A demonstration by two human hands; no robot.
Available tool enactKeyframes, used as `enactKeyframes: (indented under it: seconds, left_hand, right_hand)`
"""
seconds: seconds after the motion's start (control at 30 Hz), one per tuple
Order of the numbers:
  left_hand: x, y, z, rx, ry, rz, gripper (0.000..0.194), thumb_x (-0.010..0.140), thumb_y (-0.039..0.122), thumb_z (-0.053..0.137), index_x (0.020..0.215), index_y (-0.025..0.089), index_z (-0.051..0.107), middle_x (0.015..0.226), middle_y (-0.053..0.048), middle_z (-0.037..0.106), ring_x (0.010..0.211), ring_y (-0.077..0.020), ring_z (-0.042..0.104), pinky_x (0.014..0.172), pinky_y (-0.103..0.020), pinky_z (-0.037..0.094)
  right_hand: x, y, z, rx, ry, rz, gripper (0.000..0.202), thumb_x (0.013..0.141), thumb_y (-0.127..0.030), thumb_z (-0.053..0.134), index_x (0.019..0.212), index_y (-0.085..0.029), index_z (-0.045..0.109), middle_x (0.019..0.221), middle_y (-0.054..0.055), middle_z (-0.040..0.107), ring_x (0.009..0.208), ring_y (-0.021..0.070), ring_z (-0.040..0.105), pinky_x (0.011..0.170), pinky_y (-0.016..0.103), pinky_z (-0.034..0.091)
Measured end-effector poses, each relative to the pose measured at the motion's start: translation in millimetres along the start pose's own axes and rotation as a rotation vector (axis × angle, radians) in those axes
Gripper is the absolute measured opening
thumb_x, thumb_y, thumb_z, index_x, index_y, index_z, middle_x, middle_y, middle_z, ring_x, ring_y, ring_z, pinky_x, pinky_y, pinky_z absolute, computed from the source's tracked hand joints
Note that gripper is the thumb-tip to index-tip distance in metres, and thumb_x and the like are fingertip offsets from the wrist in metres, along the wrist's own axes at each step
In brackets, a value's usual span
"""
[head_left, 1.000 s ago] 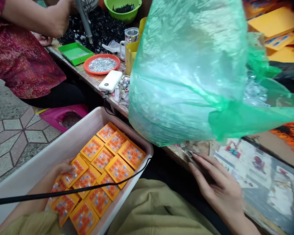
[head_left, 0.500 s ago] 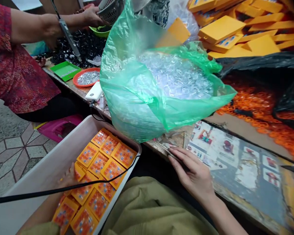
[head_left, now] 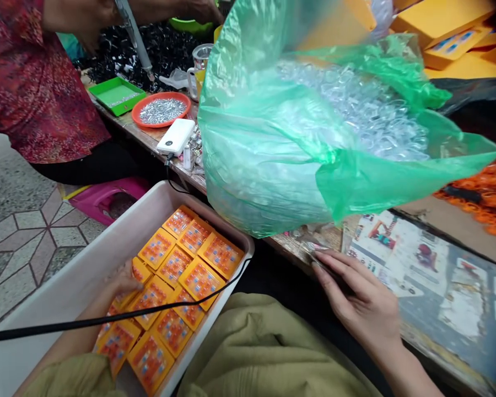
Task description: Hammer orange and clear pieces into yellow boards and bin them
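Observation:
My left hand [head_left: 125, 282] is inside the white bin [head_left: 28, 298], low on its left side. Its fingers close at the edge of a flat orange case [head_left: 140, 270], partly hidden by the hand. Beside it lie several more cases [head_left: 174, 266] in rows, with small red and clear pieces showing through their tops. At the worktable's front edge [head_left: 287, 245], my right hand [head_left: 357, 295] is closed over the rim, fingers above and thumb below. Just in front of it stands a green plastic bag [head_left: 268, 165] full of clear plastic pieces [head_left: 355, 110].
A black cable [head_left: 169, 305] crosses over the bin. Farther left on the table are a white power bank [head_left: 176, 137], a red plate of metal pins [head_left: 161, 110] and a green tray [head_left: 118, 95]. A co-worker's arm [head_left: 119, 14] reaches in. Orange cases [head_left: 446, 22] pile up at back right.
The view has shifted, so the bag looks larger and nearer. My left hand has moved slightly up along the cases. My right hand keeps its place at the table edge.

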State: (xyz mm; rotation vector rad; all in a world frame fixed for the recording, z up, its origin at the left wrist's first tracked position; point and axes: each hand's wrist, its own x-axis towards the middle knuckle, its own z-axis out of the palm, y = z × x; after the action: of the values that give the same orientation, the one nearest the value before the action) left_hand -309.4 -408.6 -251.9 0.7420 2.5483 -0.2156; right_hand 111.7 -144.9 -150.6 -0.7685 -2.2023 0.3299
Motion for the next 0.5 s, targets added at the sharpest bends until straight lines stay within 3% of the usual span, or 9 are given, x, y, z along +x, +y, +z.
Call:
enactKeyframes:
  seconds: [0.1, 0.17, 0.27, 0.37, 0.5]
  left_hand:
    - [-12, 8, -7.0, 0.069, -0.026, -0.074, 0.073, 0.07, 0.029, 0.073, 0.133, 0.008, 0.042, 0.123, -0.018, 0.057, 0.116, -0.0414, 0.052, 0.093, -0.058, 0.04]
    - [-22, 22, -7.3, 0.066, -0.013, -0.066, 0.091, 0.063, 0.031, 0.073, 0.139, 0.003, 0.031, 0.127, -0.025, 0.054, 0.12, -0.0465, 0.047, 0.094, -0.06, 0.035]
    - [-27, 57, 5.4, 0.021, 0.027, -0.029, 0.096, 0.066, 0.044, 0.066, 0.143, 0.007, 0.023, 0.137, -0.025, 0.047, 0.125, -0.0428, 0.044, 0.096, -0.055, 0.034]
    - [-19, 91, 26.2, -0.011, 0.078, -0.006, 0.099, 0.064, 0.044, 0.066, 0.145, 0.01, 0.02, 0.147, -0.024, 0.035, 0.13, -0.0413, 0.039, 0.099, -0.053, 0.032]
    - [-4, 103, 41.4, -0.05, 0.049, 0.033, 0.097, 0.065, 0.042, 0.065, 0.146, 0.008, 0.023, 0.147, -0.024, 0.035, 0.129, -0.0421, 0.04, 0.099, -0.055, 0.033]
  right_hand:
    - [0, 0, 1, -0.005, -0.01, -0.015, 0.017, 0.086, -0.014, 0.062, 0.101, -0.019, 0.067, 0.093, 0.009, 0.072, 0.078, 0.0192, 0.07, 0.073, 0.03, 0.057]
    - [0, 0, 1, -0.005, -0.008, -0.021, 0.017, 0.086, -0.014, 0.063, 0.102, -0.019, 0.067, 0.093, 0.009, 0.072, 0.078, 0.019, 0.07, 0.074, 0.03, 0.057]
    - [1, -1, 3, -0.023, 0.009, -0.028, 0.018, 0.086, -0.013, 0.063, 0.102, -0.02, 0.067, 0.093, 0.009, 0.072, 0.078, 0.0192, 0.07, 0.074, 0.03, 0.057]
    - [1, -1, 3, -0.016, 0.02, -0.04, 0.017, 0.085, -0.013, 0.064, 0.1, -0.019, 0.069, 0.091, 0.009, 0.072, 0.076, 0.0193, 0.071, 0.072, 0.03, 0.057]
    - [0, -1, 3, 0.048, 0.024, -0.005, 0.018, 0.084, -0.013, 0.063, 0.098, -0.02, 0.071, 0.092, 0.009, 0.073, 0.078, 0.0202, 0.071, 0.074, 0.031, 0.058]
